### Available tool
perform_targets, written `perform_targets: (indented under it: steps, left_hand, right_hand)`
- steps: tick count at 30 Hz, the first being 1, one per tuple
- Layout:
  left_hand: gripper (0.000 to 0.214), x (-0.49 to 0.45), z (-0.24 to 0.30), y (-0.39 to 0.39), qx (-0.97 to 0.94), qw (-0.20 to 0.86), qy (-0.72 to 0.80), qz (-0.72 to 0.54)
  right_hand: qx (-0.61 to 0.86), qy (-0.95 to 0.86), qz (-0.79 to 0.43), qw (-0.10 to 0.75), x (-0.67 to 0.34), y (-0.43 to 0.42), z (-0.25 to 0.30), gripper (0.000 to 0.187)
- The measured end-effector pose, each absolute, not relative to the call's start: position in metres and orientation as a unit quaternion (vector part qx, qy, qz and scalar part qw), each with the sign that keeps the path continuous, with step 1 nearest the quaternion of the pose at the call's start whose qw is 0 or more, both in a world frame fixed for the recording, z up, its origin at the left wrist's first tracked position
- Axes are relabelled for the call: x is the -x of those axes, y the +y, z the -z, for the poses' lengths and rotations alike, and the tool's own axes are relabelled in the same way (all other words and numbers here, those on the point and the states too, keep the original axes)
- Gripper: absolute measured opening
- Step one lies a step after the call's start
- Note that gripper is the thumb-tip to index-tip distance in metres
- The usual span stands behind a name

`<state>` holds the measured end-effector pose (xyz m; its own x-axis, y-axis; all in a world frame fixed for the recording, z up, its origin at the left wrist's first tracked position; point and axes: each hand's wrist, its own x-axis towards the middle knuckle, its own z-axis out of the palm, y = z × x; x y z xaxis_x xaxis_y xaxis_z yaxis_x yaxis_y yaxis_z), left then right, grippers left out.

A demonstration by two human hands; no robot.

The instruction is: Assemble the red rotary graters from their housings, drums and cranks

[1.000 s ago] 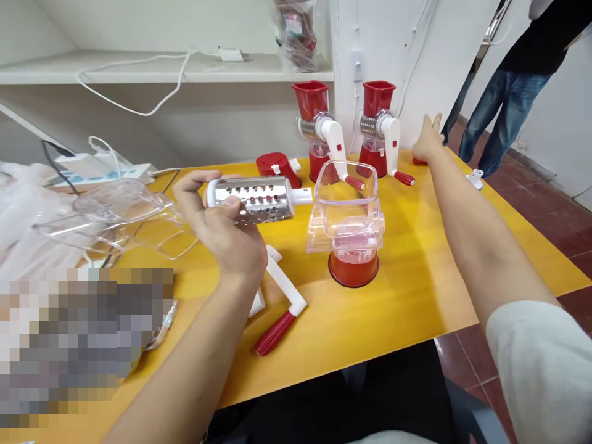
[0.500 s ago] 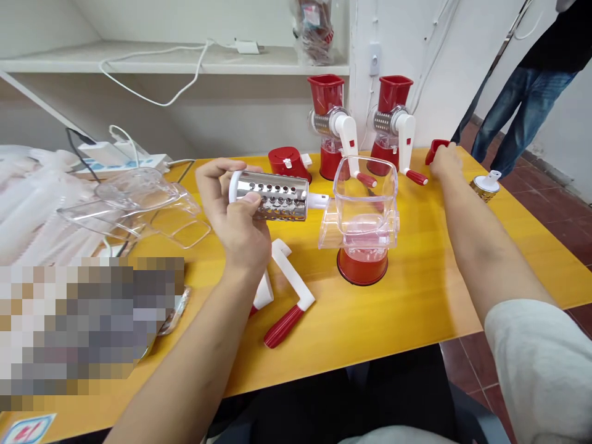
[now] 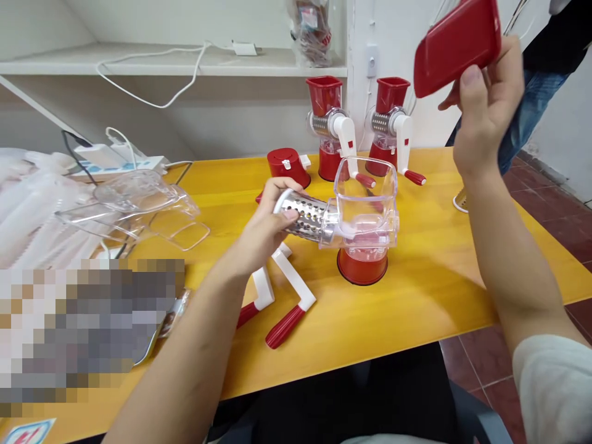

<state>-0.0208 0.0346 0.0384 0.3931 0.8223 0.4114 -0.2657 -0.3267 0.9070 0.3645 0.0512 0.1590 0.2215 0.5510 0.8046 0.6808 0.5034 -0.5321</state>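
Observation:
My left hand [image 3: 271,225] grips a perforated metal grater drum [image 3: 304,216] by its white-rimmed end. The drum's other end sits partly inside the side opening of a clear plastic grater body [image 3: 365,203], which stands upright on a red base [image 3: 362,265]. Raised at the upper right, my right hand [image 3: 490,105] is closed on a red plastic hopper [image 3: 456,49], tilted in the air. Below my left hand lie two white crank handles with red grips, one nearer the front [image 3: 291,302] and the other [image 3: 259,293] partly behind my forearm.
Two assembled red rotary graters [image 3: 326,129] [image 3: 393,126] stand at the back, beside a red base [image 3: 287,165]. Clear plastic parts [image 3: 139,197], bags [image 3: 37,203] and a power strip [image 3: 124,163] occupy the left. Another drum [image 3: 461,200] is partly hidden by my right arm. A person's legs [image 3: 531,117] show at right.
My left hand has moved right, sliding the drum's end into the clear body. My right hand has lifted the red hopper from the table's far right up into the air.

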Motion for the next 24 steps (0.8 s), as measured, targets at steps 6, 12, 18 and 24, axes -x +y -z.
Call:
perform_targets:
  steps: [6, 12, 18, 24]
  left_hand:
    - [0.069, -0.004, -0.017, 0.018, -0.680, 0.517, 0.180, -0.487]
    - [0.098, -0.023, -0.015, -0.004, -0.727, 0.463, 0.167, -0.478]
    - [0.098, -0.032, -0.013, -0.010, -0.716, 0.473, 0.166, -0.486]
    - [0.095, -0.035, -0.007, -0.012, -0.730, 0.432, 0.172, -0.501]
  right_hand:
    - [0.256, -0.767, 0.070, 0.584, -0.326, -0.024, -0.184, 0.028]
    - [0.277, -0.833, 0.030, 0.479, -0.323, -0.034, -0.194, 0.034]
    - [0.374, -0.780, 0.082, 0.495, -0.310, -0.059, -0.203, 0.044]
    - [0.423, -0.795, -0.022, 0.433, -0.283, -0.070, -0.237, 0.004]
